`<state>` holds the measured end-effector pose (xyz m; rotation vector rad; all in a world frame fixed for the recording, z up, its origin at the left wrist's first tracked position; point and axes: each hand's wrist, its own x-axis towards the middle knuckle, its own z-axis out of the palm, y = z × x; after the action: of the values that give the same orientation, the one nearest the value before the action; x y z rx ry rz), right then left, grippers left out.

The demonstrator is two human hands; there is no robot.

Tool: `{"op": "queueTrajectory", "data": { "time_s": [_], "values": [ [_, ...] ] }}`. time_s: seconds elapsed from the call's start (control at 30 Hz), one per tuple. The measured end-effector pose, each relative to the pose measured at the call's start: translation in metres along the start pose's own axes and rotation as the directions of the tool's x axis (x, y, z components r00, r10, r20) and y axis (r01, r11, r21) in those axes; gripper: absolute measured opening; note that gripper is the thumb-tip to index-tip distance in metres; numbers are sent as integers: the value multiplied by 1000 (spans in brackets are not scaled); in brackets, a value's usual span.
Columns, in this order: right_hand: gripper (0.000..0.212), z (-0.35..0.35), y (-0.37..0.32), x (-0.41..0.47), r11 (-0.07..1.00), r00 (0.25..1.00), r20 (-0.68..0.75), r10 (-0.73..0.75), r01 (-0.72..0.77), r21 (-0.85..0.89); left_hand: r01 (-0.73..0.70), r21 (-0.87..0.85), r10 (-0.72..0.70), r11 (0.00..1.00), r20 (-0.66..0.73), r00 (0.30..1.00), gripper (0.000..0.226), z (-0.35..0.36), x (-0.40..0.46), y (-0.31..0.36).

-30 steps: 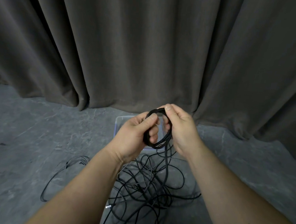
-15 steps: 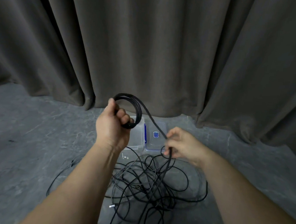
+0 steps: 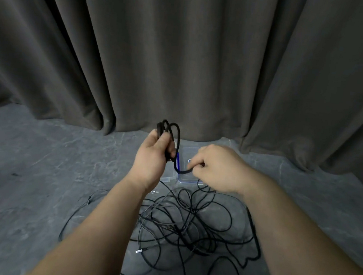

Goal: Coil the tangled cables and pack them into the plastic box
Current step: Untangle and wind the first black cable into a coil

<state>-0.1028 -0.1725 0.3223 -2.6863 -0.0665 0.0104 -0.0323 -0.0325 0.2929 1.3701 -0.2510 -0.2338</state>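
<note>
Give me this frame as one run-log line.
left hand: grips coiled black cable | right hand: pinches its free end | plastic box: behind hands

Light: dim, even, soft; no glare. My forearms cast only faint shadows on the floor [image 3: 45, 170]. Curtain [image 3: 181, 62] folds bow outward toward the edges. My right forearm's edge is blurred.

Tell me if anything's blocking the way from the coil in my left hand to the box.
Nothing visible blocks it. The coil sits in the left hand just above and left of the box. The right hand, pinching the cable's free end, hovers over the box.
</note>
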Motion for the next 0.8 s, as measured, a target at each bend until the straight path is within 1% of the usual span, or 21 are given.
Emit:
{"op": "queueTrajectory", "data": {
  "time_s": [0.07, 0.13, 0.17, 0.23, 0.27, 0.33, 0.4, 0.47, 0.6, 0.67, 0.73, 0.8],
  "values": [
    [33, -4, 1, 0, 979, 998, -54, -13, 24, 204, 24, 37, -27, 999, 78, 997, 29, 1, -3, -3],
    [35, -7, 4, 0, 907, 991, -135, -6, 62, 417, 44, 47, -50, 998, 128, 991, 29, 3, -5, -4],
    [34, -7, 6, -1, 863, 984, -177, 1, 89, 497, 51, 53, -58, 997, 144, 988, 28, 4, -6, -5],
    [28, -6, 9, -1, 803, 968, -249, 13, 138, 580, 58, 72, -70, 996, 170, 983, 28, 5, -6, -6],
    [26, -4, 9, 0, 784, 960, -278, 32, 148, 602, 68, 75, -81, 995, 174, 981, 27, 5, -7, -7],
    [25, 1, 13, 3, 749, 936, -332, 118, 135, 648, 114, 36, -119, 993, 169, 978, 23, 6, -8, -7],
    [24, 5, 17, 7, 731, 891, -387, 235, 100, 675, 152, -37, -143, 988, 178, 974, 19, 9, -8, -7],
    [22, 9, 19, 9, 722, 855, -425, 298, 90, 686, 165, -70, -149, 984, 193, 970, 21, 10, -8, -6],
    [23, 16, 18, 11, 677, 835, -461, 301, 154, 720, 110, -11, -103, 994, 276, 956, 20, 12, -12, -4],
    [24, 17, 18, 12, 691, 821, -490, 291, 174, 702, 93, 18, -95, 995, 285, 954, 21, 12, -13, -2],
    [25, 18, 18, 12, 728, 801, -532, 274, 189, 660, 116, -17, -106, 993, 301, 948, 22, 13, -15, 1],
    [26, 19, 18, 12, 740, 792, -557, 248, 216, 637, 155, -82, -121, 985, 317, 941, 22, 15, -16, 4]
  ]
}}
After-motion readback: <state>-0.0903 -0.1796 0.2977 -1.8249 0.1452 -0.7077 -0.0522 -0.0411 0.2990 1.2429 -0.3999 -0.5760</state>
